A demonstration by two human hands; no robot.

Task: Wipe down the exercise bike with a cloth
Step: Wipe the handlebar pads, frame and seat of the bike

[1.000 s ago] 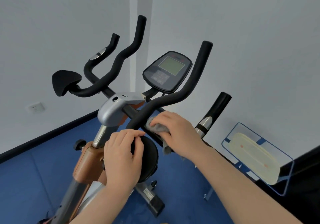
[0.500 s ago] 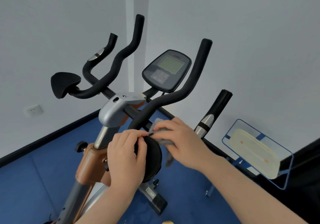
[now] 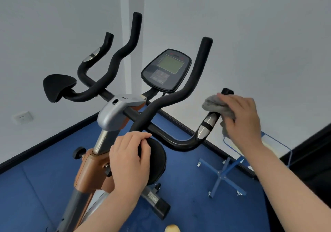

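Observation:
The exercise bike (image 3: 114, 113) stands in front of me with black foam handlebars and a grey console (image 3: 165, 69). My right hand (image 3: 240, 120) grips a grey cloth (image 3: 214, 105) wrapped round the upper part of the right outer handle (image 3: 206, 124), near its black tip. The handle's silver sensor band shows just below the cloth. My left hand (image 3: 129, 158) curls over the round black elbow pad (image 3: 155, 161) at the near end of the handlebar.
A blue wheeled stand (image 3: 226, 173) holding a clear-framed board is on the blue floor at the right, close to the wall. White walls meet in a corner behind the bike. A wall socket (image 3: 22, 118) is at the left.
My right hand has carried the cloth from the crossbar near the elbow pad out and up to the right outer handle. The left hand has stayed on the pad.

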